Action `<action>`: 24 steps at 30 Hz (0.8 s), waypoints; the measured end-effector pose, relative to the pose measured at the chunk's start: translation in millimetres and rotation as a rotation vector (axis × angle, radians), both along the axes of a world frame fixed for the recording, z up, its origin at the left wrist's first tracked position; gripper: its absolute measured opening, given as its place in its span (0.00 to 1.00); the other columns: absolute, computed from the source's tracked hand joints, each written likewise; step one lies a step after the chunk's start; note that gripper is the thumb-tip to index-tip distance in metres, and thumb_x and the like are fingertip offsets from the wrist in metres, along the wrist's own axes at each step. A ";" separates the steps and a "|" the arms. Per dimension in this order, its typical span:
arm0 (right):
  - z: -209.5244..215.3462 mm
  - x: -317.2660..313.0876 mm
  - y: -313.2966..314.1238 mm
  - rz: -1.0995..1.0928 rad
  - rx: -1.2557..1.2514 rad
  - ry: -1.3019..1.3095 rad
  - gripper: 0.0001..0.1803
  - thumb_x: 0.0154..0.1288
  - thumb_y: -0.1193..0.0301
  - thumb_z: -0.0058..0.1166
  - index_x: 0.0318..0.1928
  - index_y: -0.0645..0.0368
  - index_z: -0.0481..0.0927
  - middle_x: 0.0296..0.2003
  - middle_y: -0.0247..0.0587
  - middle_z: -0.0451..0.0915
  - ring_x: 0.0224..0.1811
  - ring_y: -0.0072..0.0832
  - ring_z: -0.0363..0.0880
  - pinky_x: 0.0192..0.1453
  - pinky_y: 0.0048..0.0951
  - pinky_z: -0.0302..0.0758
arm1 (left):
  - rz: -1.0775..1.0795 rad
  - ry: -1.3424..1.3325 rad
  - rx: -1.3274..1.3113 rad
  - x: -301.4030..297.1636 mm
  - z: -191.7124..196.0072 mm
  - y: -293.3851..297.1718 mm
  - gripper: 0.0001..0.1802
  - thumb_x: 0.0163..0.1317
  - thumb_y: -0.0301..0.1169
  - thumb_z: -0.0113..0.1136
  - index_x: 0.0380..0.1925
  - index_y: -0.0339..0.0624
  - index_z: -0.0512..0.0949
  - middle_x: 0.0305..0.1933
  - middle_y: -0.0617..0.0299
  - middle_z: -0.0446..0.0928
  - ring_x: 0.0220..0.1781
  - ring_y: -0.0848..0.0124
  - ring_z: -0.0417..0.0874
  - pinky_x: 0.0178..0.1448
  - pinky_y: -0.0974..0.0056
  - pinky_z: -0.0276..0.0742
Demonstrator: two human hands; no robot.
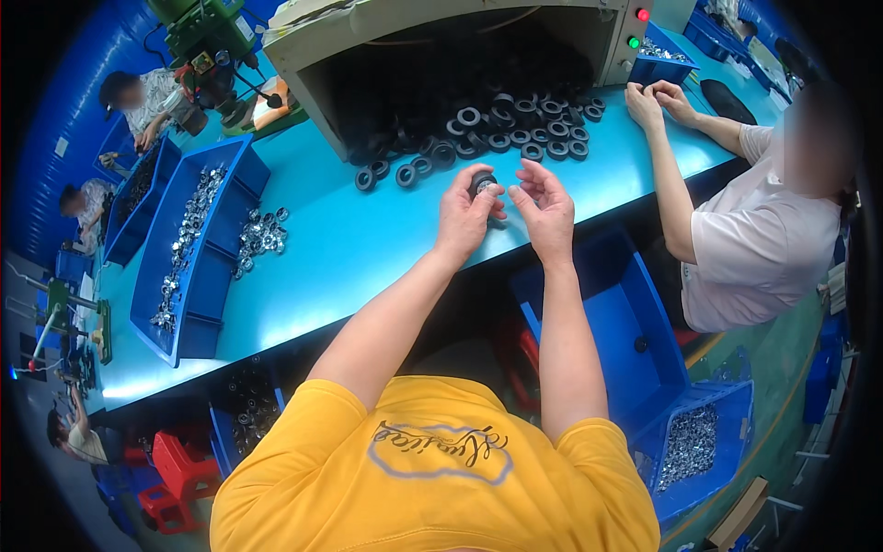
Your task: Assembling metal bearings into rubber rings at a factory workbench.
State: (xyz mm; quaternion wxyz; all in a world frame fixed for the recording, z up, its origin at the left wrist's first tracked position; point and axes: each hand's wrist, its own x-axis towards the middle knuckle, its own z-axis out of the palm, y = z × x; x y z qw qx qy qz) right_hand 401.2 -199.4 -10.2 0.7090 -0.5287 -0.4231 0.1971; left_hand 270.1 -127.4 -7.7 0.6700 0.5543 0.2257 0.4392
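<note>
My left hand (466,213) is closed around a small black ring-shaped part (481,182), with a bit of shiny metal showing at its middle. Close beside it, my right hand (545,210) has its fingers apart and slightly curled, and nothing shows in it. Both hands are above the near edge of the turquoise table (317,248). Just beyond them lies a heap of black rings (501,138), spilling out of the dark opening of a beige machine (322,92).
Shiny metal parts (262,235) lie beside a long blue bin (207,248) on the left. A co-worker (754,212) sits at the right, both hands at the table. Below the edge stand an open blue bin (616,322) and a bin of metal parts (690,446). A green press (207,46) stands far left.
</note>
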 end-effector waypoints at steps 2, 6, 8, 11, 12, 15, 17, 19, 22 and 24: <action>-1.2 1.1 0.4 0.017 0.001 0.021 0.25 0.66 0.79 0.69 0.64 0.60 0.82 0.51 0.40 0.85 0.49 0.22 0.82 0.59 0.27 0.81 | -0.003 0.009 0.015 -2.9 0.3 -0.6 0.18 0.75 0.26 0.61 0.62 0.39 0.74 0.43 0.56 0.82 0.36 0.75 0.83 0.38 0.67 0.88; -2.9 3.1 1.1 0.040 -0.014 0.032 0.23 0.68 0.79 0.67 0.63 0.61 0.82 0.51 0.39 0.85 0.49 0.22 0.82 0.58 0.27 0.81 | -0.008 0.027 0.029 -9.2 1.5 0.4 0.17 0.76 0.26 0.60 0.61 0.39 0.75 0.41 0.57 0.83 0.33 0.77 0.82 0.34 0.68 0.87; -3.5 4.4 1.0 0.047 -0.040 0.010 0.22 0.68 0.78 0.66 0.62 0.61 0.83 0.50 0.39 0.85 0.48 0.22 0.83 0.58 0.27 0.81 | -0.014 0.037 0.011 -11.3 3.7 -1.7 0.16 0.75 0.25 0.61 0.61 0.39 0.76 0.40 0.57 0.83 0.32 0.78 0.81 0.32 0.69 0.86; -2.4 5.3 0.3 0.069 -0.085 -0.044 0.20 0.70 0.77 0.65 0.62 0.62 0.84 0.50 0.39 0.86 0.47 0.22 0.83 0.56 0.27 0.81 | -0.030 0.078 -0.014 -14.2 6.7 -3.3 0.16 0.76 0.25 0.60 0.61 0.39 0.76 0.40 0.58 0.83 0.32 0.78 0.81 0.31 0.69 0.85; -1.3 5.4 -0.1 0.077 -0.101 -0.066 0.19 0.71 0.76 0.64 0.62 0.62 0.84 0.50 0.39 0.86 0.47 0.22 0.83 0.56 0.27 0.81 | -0.034 0.101 -0.015 -16.1 7.9 -2.0 0.16 0.76 0.25 0.59 0.61 0.40 0.76 0.40 0.58 0.82 0.32 0.77 0.81 0.32 0.68 0.86; 6.7 -0.4 2.1 0.222 -0.132 0.011 0.18 0.76 0.73 0.61 0.62 0.64 0.83 0.46 0.36 0.86 0.44 0.21 0.83 0.53 0.25 0.81 | -0.185 -0.011 -0.138 -24.7 9.3 7.0 0.16 0.78 0.29 0.58 0.62 0.40 0.75 0.43 0.58 0.81 0.35 0.75 0.82 0.37 0.65 0.86; 18.3 -6.9 2.5 0.377 -0.161 0.142 0.17 0.78 0.70 0.59 0.62 0.66 0.83 0.41 0.34 0.85 0.41 0.19 0.82 0.49 0.23 0.80 | -0.275 -0.094 -0.203 -32.1 10.2 11.3 0.16 0.80 0.33 0.57 0.63 0.41 0.74 0.44 0.59 0.80 0.38 0.73 0.82 0.40 0.63 0.86; 37.3 -24.6 2.8 0.507 -0.170 0.224 0.18 0.81 0.67 0.57 0.61 0.68 0.83 0.35 0.31 0.82 0.36 0.17 0.79 0.42 0.21 0.78 | -0.303 -0.116 -0.207 -43.2 14.5 13.9 0.17 0.81 0.37 0.56 0.63 0.42 0.73 0.46 0.59 0.79 0.41 0.71 0.82 0.43 0.61 0.85; 33.6 -42.3 15.6 0.543 -0.234 0.241 0.19 0.80 0.67 0.57 0.62 0.68 0.82 0.34 0.31 0.82 0.33 0.16 0.78 0.40 0.21 0.77 | -0.251 -0.039 -0.151 -65.6 24.9 16.8 0.18 0.81 0.41 0.57 0.62 0.45 0.73 0.47 0.61 0.78 0.42 0.71 0.82 0.44 0.61 0.84; 31.4 -60.7 26.8 0.475 -0.225 0.136 0.17 0.78 0.67 0.60 0.58 0.68 0.86 0.41 0.37 0.85 0.41 0.21 0.82 0.46 0.22 0.78 | -0.156 -0.003 -0.102 -83.3 27.2 19.3 0.17 0.81 0.40 0.57 0.62 0.47 0.74 0.43 0.63 0.78 0.38 0.74 0.81 0.40 0.65 0.83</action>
